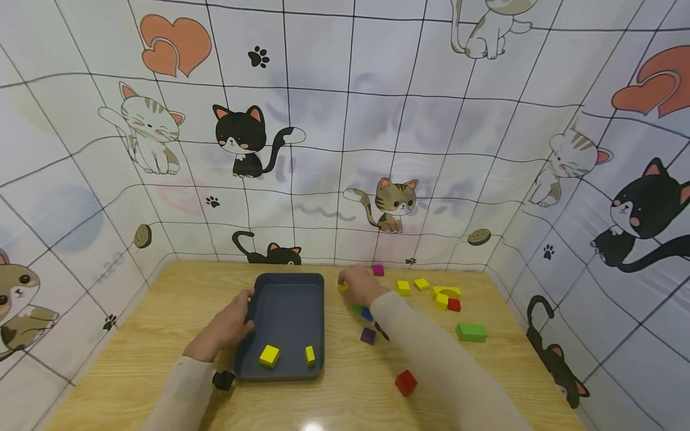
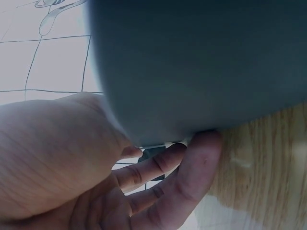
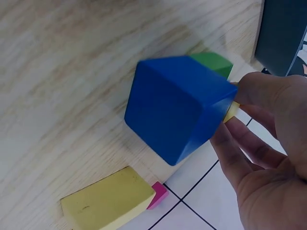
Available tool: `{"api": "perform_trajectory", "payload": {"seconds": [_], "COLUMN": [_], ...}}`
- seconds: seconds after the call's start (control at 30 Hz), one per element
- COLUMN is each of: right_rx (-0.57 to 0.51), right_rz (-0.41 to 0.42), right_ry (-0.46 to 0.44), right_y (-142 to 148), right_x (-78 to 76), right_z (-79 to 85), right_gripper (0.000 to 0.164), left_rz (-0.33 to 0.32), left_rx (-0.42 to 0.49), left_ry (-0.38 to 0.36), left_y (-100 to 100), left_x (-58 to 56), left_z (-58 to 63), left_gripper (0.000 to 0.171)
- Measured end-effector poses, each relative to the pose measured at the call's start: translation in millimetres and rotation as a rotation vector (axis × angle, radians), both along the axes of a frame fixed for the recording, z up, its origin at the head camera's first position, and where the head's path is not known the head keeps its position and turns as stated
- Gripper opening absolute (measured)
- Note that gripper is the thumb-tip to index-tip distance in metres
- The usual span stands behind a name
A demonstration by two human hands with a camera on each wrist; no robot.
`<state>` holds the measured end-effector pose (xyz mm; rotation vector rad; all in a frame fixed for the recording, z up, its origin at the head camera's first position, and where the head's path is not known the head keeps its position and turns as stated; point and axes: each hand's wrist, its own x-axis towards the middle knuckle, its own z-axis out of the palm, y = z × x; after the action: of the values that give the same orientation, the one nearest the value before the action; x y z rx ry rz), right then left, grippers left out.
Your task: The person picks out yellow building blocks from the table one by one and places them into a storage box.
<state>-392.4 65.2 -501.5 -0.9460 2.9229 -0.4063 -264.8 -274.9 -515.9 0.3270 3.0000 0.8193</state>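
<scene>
My left hand (image 1: 226,323) holds the left side of a dark grey tray (image 1: 288,299); in the left wrist view its fingertips touch the tray's outer wall (image 2: 192,72). Inside the tray, near its front, lie a yellow cube (image 1: 269,357) and a thin yellow block (image 1: 309,356). Right of the tray, toward the back, my right hand (image 1: 362,286) pinches a small yellow block (image 1: 343,288). That block (image 3: 232,112) is mostly hidden behind a blue block (image 3: 168,105) in the right wrist view. A green block (image 3: 213,63) sits beside the blue one.
Purple (image 1: 368,336) and red (image 1: 406,383) blocks lie near the right forearm. Several yellow blocks (image 1: 403,288), a small red block (image 1: 454,305) and a long green block (image 1: 471,332) lie farther right. A magenta block (image 1: 378,270) is by the cat-printed back wall (image 1: 323,149).
</scene>
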Motion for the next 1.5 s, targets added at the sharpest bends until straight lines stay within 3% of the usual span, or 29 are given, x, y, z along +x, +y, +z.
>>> {"api": "perform_trajectory", "payload": {"seconds": [0.33, 0.67, 1.03, 1.27, 1.5], "right_rx": [-0.009, -0.084, -0.034, 0.015, 0.02], "right_rz": [0.016, 0.027, 0.047, 0.103, 0.202], "right_ry": [0.047, 0.072, 0.048, 0.082, 0.038], "right_y": [-3.1, -14.1, -33.1, -48.8, -62.4], "right_x": [16.9, 44.1, 72.8, 94.3, 118.6], "right_z": [1.7, 15.7, 28.0, 30.7, 32.9], "right_gripper": [0.03, 0.033, 0.032, 0.03, 0.029], "left_rz": [-0.002, -0.009, -0.007, 0.007, -0.014], "left_rx": [-0.015, -0.021, -0.019, -0.028, -0.028], "left_ry": [-0.006, 0.025, 0.027, 0.008, 0.023], "left_y": [-0.1, -1.9, -3.4, -3.8, -2.7], "left_x": [-0.9, 0.0, 0.7, 1.5, 0.6], "left_z": [-2.9, -1.0, -3.4, -3.1, -2.6], "left_gripper": [0.069, 0.068, 0.068, 0.069, 0.068]}}
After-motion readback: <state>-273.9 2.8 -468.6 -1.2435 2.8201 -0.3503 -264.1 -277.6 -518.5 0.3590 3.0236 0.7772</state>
